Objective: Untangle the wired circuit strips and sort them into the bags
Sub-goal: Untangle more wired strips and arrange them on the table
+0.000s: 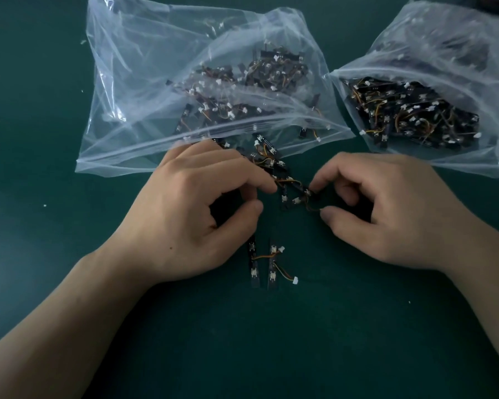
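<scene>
Teasing the tangle (284,195) apart is the step, agreed? Where does it sit? (A)

Mid worktop (69,269), just in front of the left bag (162,82) mouth. Some strips run back under the zip edge, so it looks tipped out of that bag. (B)

Hands? (A)

Left hand (196,208) is curled over the tangle's left side, index tip on an orange wire, thumb a gap below it and not closed. Reads as pinning the clump so it can't drag. Right hand (386,208) has index and thumb closed on a wire loop at the tangle's right side, other fingers tucked. That's the pulling side, my guess. (B)

Bags? (A)

Left bag lies flat toward the far left, mouth facing the near edge, strips and white plugs loose inside. Right bag (444,67) is toward the far right, mouth gaping at the hands, packed denser and darker. Mouths face in, so a freed strip goes in with a short reach. Which type goes where, can't tell. (B)

Anything freed? (A)

Loose pair (272,269) of strips joined by a wire, side by side, toward the near edge between the wrists, apart from the tangle. Parked there, likely waiting for bagging. (B)

Risk? (A)

Thin wires, small plugs. A hard tug could snag a plug or tighten the knot. Task looks far from done. (B)
</scene>
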Tool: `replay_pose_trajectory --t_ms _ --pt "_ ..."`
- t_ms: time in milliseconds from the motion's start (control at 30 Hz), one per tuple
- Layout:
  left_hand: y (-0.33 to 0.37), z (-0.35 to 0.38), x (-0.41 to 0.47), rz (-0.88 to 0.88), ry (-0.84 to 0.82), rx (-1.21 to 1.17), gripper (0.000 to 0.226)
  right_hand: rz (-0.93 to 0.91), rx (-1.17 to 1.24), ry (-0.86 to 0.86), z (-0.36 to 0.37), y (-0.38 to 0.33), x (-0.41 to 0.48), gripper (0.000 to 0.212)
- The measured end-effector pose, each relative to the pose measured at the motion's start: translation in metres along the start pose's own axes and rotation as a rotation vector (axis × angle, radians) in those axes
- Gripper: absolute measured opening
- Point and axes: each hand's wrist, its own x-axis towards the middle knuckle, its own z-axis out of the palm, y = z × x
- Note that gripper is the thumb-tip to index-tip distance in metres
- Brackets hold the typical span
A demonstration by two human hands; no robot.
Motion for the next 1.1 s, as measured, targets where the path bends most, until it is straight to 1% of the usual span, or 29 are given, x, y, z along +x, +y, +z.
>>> replay_pose_trajectory --t_ms 167,233,367,467,567,633,967,1033,1100 --pt "0.001 0.000 0.000 0.005 -0.014 0.001 0.017 -0.005 0.092 -0.011 -0.002 0.000 -0.001 0.030" --pt "0.003 0.000 0.001 0.010 -0.020 0.006 0.016 -0.015 0.111 -0.007 -0.002 0.001 -0.002 0.028" --pt "0.006 -0.002 0.000 0.033 -0.033 0.025 0.016 -0.032 0.062 0.012 -0.001 -0.001 0.000 0.028" --pt "0.009 -0.006 0.001 0.061 -0.115 0.032 0.027 -0.042 0.022 0.044 0.002 0.000 0.002 0.020" --pt "0.014 -0.006 0.000 0.093 -0.242 0.051 0.044 -0.067 0.026 0.044 0.005 -0.001 0.003 0.019" --pt "0.016 -0.004 -0.001 0.088 -0.284 0.082 0.046 -0.100 0.050 0.022 0.006 -0.003 0.002 0.018" --pt "0.016 -0.003 -0.001 0.022 -0.279 0.111 0.054 -0.228 0.153 -0.093 0.003 -0.001 0.000 0.019" --pt "0.017 -0.004 -0.001 0.036 -0.285 0.108 0.053 -0.237 0.168 -0.091 0.004 0.000 0.000 0.019" --pt "0.017 -0.004 -0.001 0.046 -0.279 0.105 0.051 -0.230 0.176 -0.037 0.006 0.001 0.000 0.023"
